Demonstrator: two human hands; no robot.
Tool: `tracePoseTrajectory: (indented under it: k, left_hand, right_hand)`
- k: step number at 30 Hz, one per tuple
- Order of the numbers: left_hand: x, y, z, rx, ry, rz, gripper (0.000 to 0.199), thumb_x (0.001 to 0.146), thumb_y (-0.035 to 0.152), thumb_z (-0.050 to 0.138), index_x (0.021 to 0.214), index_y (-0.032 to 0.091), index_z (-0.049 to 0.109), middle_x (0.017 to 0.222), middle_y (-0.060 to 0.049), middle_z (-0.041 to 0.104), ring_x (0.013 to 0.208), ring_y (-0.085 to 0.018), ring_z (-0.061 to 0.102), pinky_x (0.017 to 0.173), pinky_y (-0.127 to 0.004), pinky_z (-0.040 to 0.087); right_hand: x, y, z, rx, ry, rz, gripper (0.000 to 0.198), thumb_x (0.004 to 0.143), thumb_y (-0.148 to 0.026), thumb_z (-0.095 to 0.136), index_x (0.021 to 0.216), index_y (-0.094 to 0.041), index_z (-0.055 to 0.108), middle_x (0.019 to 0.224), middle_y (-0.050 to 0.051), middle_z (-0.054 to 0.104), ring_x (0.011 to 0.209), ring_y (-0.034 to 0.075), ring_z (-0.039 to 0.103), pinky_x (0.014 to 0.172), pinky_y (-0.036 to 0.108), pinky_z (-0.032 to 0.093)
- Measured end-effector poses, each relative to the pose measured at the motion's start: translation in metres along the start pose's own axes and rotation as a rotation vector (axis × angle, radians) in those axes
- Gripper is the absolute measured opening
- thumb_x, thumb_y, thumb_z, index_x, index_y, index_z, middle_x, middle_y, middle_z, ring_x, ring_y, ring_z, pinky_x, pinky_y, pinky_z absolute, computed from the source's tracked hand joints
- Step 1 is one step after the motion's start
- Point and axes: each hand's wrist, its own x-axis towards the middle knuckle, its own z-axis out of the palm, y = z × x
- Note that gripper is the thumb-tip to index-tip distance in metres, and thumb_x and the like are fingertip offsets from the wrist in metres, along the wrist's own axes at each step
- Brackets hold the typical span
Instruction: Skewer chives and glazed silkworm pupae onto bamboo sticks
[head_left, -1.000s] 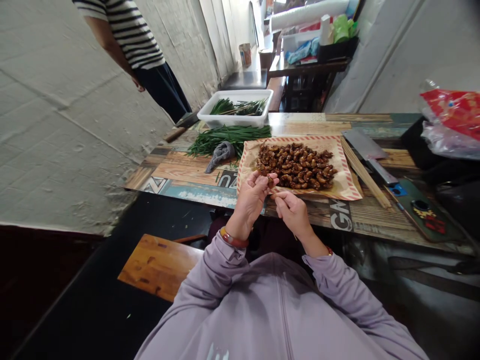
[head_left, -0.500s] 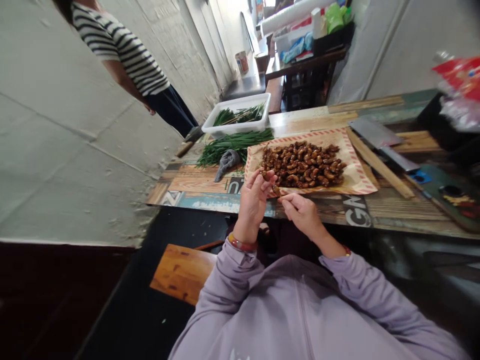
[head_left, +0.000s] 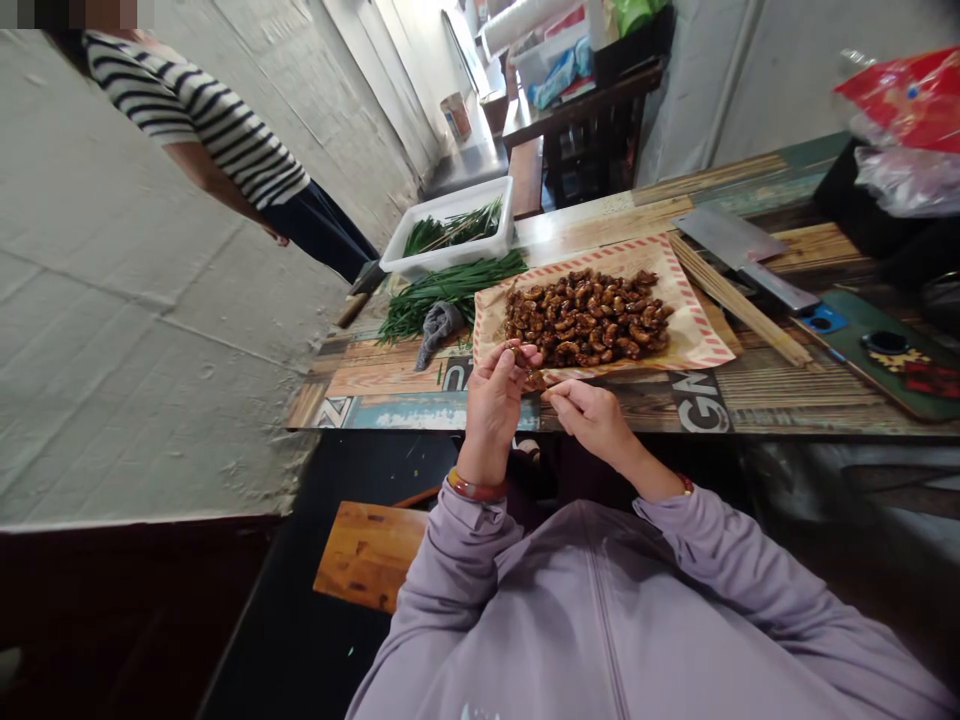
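Observation:
Just in front of a pile of glossy brown food pieces [head_left: 592,320], my two hands are close together. My left hand [head_left: 491,405] is closed, thumb against fingers, around a small brown food piece [head_left: 517,354]. In my right hand [head_left: 600,420] a thin skewer is pinched, its shaft mostly hidden by the fingers. At the skewer's far end, by the left fingers, sits another brown piece [head_left: 535,380]. The pile lies on a paper sheet [head_left: 701,340] with a red-striped border.
Bamboo skewers [head_left: 739,300] lie right of the paper, beside a cleaver [head_left: 731,235] and a green-backed phone [head_left: 885,350]. To the left are green chives [head_left: 450,290], a grey cloth [head_left: 439,330] and a white tub [head_left: 405,262]. A person in a striped shirt [head_left: 217,120] stands by the wall.
The view has shifted slightly, so the table and person appear further left. Both hands keep their hold, and the skewer stays near the left fingers.

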Motion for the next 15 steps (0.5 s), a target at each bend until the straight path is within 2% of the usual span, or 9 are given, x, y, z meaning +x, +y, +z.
tracePoseTrajectory:
  k: [5, 9, 12, 15]
  left_hand:
    - [-0.002, -0.002, -0.001, 0.028, 0.011, -0.004, 0.02, 0.079, 0.031, 0.077, 0.092, 0.018, 0.068, 0.09, -0.003, 0.075, 0.083, -0.013, 0.071, 0.089, -0.028, 0.051]
    - [-0.003, 0.002, -0.004, 0.032, 0.024, -0.014, 0.027, 0.077, 0.033, 0.079, 0.095, 0.017, 0.067, 0.097, -0.005, 0.076, 0.088, -0.015, 0.072, 0.09, -0.029, 0.051]
    - [-0.001, 0.012, -0.009, 0.016, 0.028, 0.005, 0.036, 0.077, 0.036, 0.08, 0.106, 0.019, 0.065, 0.106, -0.007, 0.075, 0.093, -0.016, 0.071, 0.093, -0.031, 0.051]
    - [0.003, 0.023, -0.018, 0.052, 0.063, 0.079, 0.036, 0.08, 0.04, 0.077, 0.107, 0.019, 0.066, 0.105, -0.007, 0.074, 0.091, -0.014, 0.07, 0.094, -0.032, 0.051]
  right_hand:
    - [0.0, 0.002, 0.003, -0.014, 0.058, -0.027, 0.021, 0.091, -0.029, 0.053, 0.084, -0.021, 0.071, 0.065, 0.001, 0.069, 0.061, 0.016, 0.064, 0.061, 0.025, 0.048]
    - [0.0, 0.002, 0.005, -0.015, 0.066, -0.038, 0.02, 0.09, -0.029, 0.053, 0.084, -0.021, 0.071, 0.073, 0.003, 0.073, 0.066, 0.016, 0.067, 0.065, 0.025, 0.05]
    - [-0.001, 0.001, 0.005, -0.013, 0.088, -0.039, 0.021, 0.09, -0.029, 0.052, 0.084, -0.02, 0.07, 0.071, 0.003, 0.071, 0.064, 0.016, 0.066, 0.063, 0.025, 0.049]
    - [-0.003, 0.001, 0.006, 0.017, 0.17, 0.019, 0.022, 0.093, -0.033, 0.051, 0.089, -0.019, 0.069, 0.062, 0.0, 0.064, 0.056, 0.014, 0.06, 0.057, 0.025, 0.046]
